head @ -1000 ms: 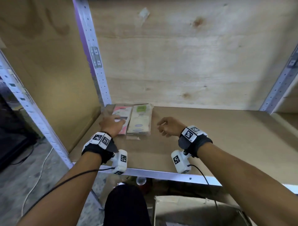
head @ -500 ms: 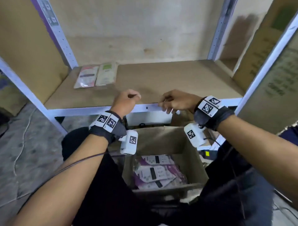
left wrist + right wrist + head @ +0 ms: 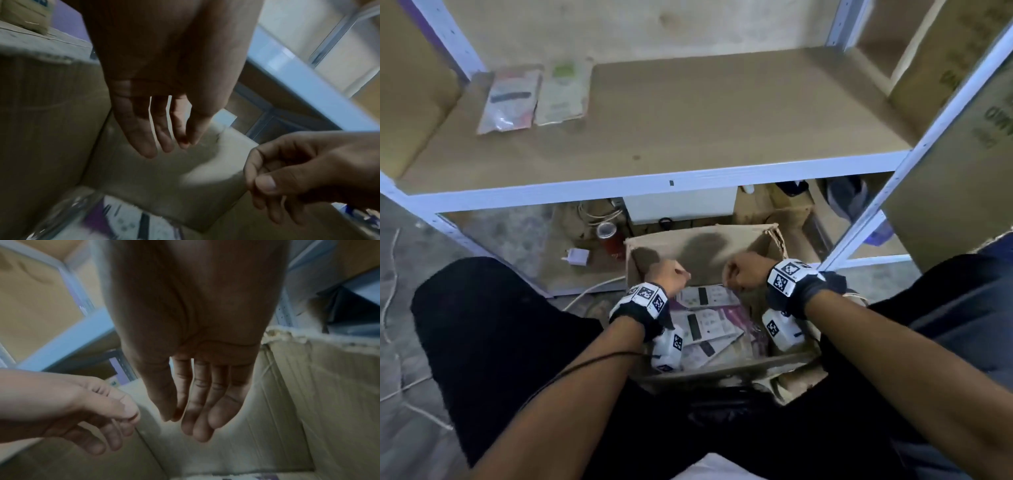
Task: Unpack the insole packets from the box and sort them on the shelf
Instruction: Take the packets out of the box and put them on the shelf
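An open cardboard box point(image 3: 698, 240) stands on the floor between my knees, with several white and purple insole packets point(image 3: 705, 323) lying inside. Both hands hang inside the box above the packets and hold nothing. My left hand point(image 3: 669, 275) has relaxed, nearly straight fingers point(image 3: 164, 138). My right hand point(image 3: 743, 274) also shows loose, straight fingers point(image 3: 197, 410). Two packets lie on the shelf board point(image 3: 688, 120) at its back left: a pink one point(image 3: 508, 101) and a green-labelled one point(image 3: 563, 92) side by side.
The shelf's white front rail point(image 3: 654, 186) runs just beyond the box. Under the shelf sit a white case point(image 3: 681, 205), a jar point(image 3: 607, 234), a charger point(image 3: 577, 257) and cables. A large carton point(image 3: 962, 137) stands at the right.
Both hands have come back from the shelf and down into the box. The view has tilted down from the shelf to the box.
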{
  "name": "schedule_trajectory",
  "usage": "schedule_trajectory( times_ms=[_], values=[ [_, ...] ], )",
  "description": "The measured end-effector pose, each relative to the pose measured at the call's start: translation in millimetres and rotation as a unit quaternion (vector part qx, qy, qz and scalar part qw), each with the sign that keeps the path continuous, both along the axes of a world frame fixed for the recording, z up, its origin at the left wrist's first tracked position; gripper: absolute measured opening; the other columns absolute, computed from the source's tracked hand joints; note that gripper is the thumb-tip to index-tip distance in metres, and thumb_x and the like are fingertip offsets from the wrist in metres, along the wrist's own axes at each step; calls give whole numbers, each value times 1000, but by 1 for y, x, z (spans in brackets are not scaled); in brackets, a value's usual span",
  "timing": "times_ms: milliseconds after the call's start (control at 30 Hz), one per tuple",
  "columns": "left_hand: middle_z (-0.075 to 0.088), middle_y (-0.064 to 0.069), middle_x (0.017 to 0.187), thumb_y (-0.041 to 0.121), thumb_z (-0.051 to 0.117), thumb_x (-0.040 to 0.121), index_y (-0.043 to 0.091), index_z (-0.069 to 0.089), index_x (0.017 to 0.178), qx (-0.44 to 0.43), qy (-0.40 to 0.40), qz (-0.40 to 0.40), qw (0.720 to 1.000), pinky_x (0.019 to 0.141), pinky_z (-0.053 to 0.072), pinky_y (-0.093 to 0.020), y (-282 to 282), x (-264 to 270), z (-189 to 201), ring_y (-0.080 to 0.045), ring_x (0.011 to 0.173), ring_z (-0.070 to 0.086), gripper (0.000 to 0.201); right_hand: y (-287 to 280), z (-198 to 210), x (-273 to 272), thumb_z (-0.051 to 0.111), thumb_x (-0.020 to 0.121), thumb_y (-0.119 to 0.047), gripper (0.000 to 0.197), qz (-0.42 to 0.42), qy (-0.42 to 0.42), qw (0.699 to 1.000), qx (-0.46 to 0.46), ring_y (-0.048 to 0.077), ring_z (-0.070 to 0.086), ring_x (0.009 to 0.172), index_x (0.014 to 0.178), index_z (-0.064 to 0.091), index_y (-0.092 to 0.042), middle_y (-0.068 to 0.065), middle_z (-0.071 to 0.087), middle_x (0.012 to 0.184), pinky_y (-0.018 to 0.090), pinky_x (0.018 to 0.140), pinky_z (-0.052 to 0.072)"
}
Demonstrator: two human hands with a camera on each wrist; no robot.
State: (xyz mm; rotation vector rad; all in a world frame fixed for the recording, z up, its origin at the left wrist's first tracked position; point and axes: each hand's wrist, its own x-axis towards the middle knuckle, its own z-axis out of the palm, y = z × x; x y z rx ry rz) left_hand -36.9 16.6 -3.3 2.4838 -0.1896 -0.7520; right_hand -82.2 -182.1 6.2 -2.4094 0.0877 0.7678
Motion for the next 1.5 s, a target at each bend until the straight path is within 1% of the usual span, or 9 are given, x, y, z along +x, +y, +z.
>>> schedule_trajectory(
  times_ms=[200,367,667,767,867,1000,1067,1167,1500],
  values=[
    [72,-23,103,26,57,95,-4,73,95,61,67,13,996,76,51,-35,4,6,-53,-39,97,67,34,20,-65,31,60,90,-12,19,7,35,998,-55,23,70,75,91,74,1,16,75,94,31,70,56],
    [70,-22,115,17,57,95,-5,71,111,58,88,45,993,95,52,-38,5,14,-72,-36,110,64,30,35,-107,46,59,94,-18,29,68,56,986,-138,35,63,112,117,67,-3,17,65,124,39,96,52],
    [71,-17,108,30,55,99,-4,73,101,62,82,36,994,73,42,-28,10,28,-84,-29,100,66,38,35,-153,46,56,99,-20,61,139,146,970,-139,31,36,142,151,29,-5,19,30,156,35,114,31],
    [69,-16,117,29,56,98,1,70,115,82,69,59,992,87,47,-31,11,33,-83,-32,111,63,36,36,-157,44,54,99,-19,59,157,154,966,-134,30,39,140,152,31,-9,16,33,155,37,113,35],
    [70,-20,110,24,50,99,-3,71,103,63,75,74,992,92,52,-36,11,42,-81,-35,107,65,34,46,-156,42,56,98,-21,54,200,152,957,-148,28,45,137,149,38,-13,13,40,153,34,111,39],
    [69,-23,110,22,49,99,-3,71,98,48,81,94,991,96,50,-42,8,51,-77,-37,106,63,34,44,-158,38,68,90,-25,88,238,138,953,-123,14,19,148,157,11,-34,-11,13,163,40,119,28],
    [69,-23,112,23,48,99,-3,71,100,49,68,89,993,98,48,-41,8,52,-77,-37,108,62,35,47,-159,46,62,93,-21,74,212,117,967,-77,15,27,145,156,23,-25,-5,21,162,35,118,28],
    [69,-22,110,22,46,100,-4,70,99,42,71,89,993,95,50,-41,8,48,-78,-36,107,63,36,57,-161,58,55,97,-23,43,149,84,978,-116,32,53,126,138,52,-10,16,52,141,41,101,48],
    [69,-22,107,31,44,103,-3,70,94,34,77,100,991,95,51,-43,11,40,-73,-37,105,63,43,57,-190,48,57,96,-32,46,101,73,974,-190,38,37,133,134,53,-6,19,41,141,48,108,38]
  ],
)
